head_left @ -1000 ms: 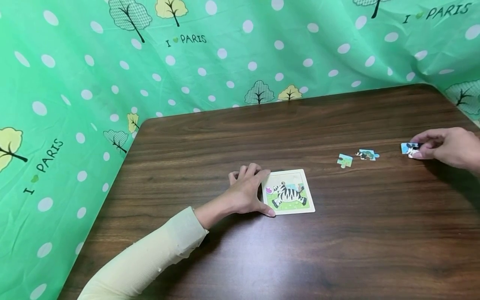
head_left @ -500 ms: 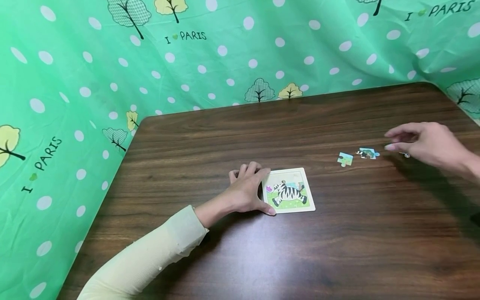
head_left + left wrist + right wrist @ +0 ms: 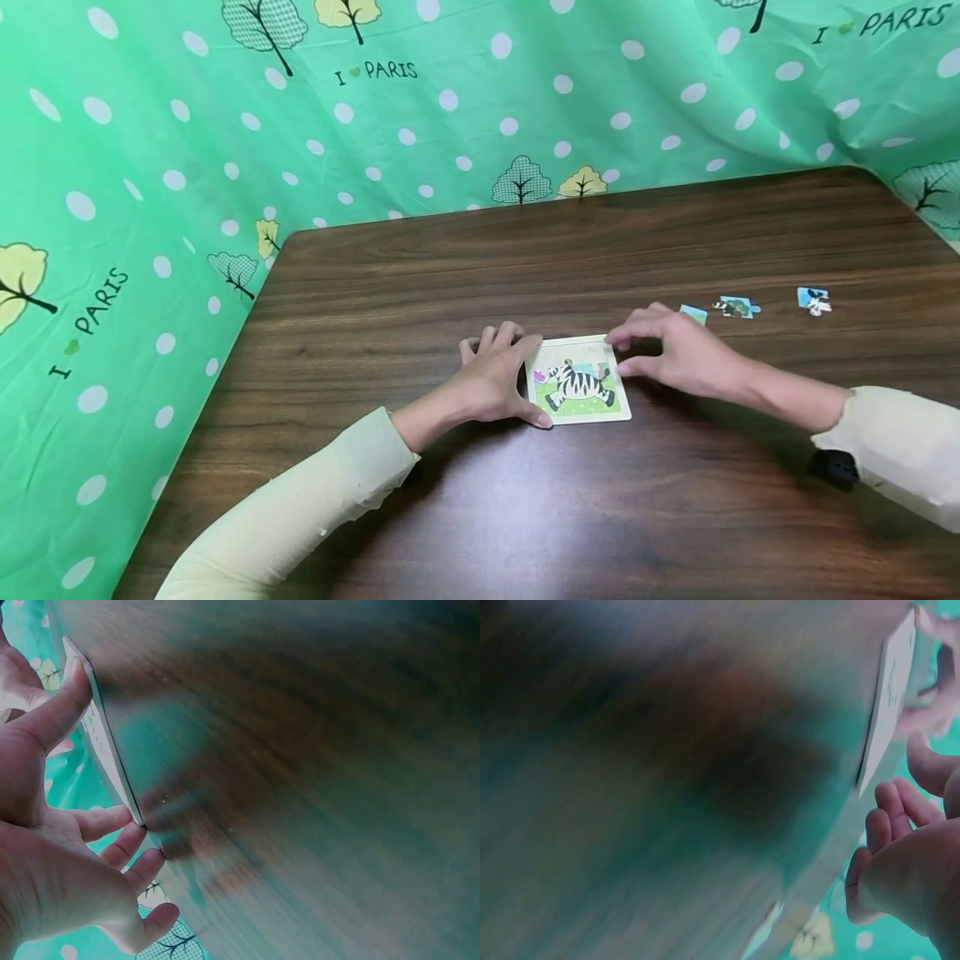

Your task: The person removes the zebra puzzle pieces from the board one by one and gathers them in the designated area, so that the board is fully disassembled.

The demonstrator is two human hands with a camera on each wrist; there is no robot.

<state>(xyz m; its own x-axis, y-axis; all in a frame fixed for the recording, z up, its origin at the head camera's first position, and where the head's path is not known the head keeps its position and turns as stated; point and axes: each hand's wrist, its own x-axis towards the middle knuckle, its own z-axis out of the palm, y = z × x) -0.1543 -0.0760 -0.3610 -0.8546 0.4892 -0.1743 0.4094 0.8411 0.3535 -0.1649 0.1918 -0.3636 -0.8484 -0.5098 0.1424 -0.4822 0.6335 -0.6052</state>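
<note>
A small zebra jigsaw puzzle (image 3: 581,408) in a pale frame lies flat on the table. My left hand (image 3: 487,379) grips its left side, thumb at the near corner and index finger at the far corner; the left wrist view shows this span along the frame (image 3: 112,757). At the far right corner is my right hand (image 3: 686,354), thumb and fingers apart, fingertips right by the edge. In the right wrist view the right hand (image 3: 907,855) has nothing between thumb and fingers.
Three loose jigsaw pieces lie to the right: a blue-green piece (image 3: 693,314) partly hidden behind the right hand, a middle piece (image 3: 737,307) and a blue piece (image 3: 814,301). A green polka-dot curtain (image 3: 420,150) hangs behind the brown table (image 3: 420,275).
My right hand has let go of the blue jigsaw piece at the far right and moved left to the puzzle's right edge. My left hand has stayed on the frame.
</note>
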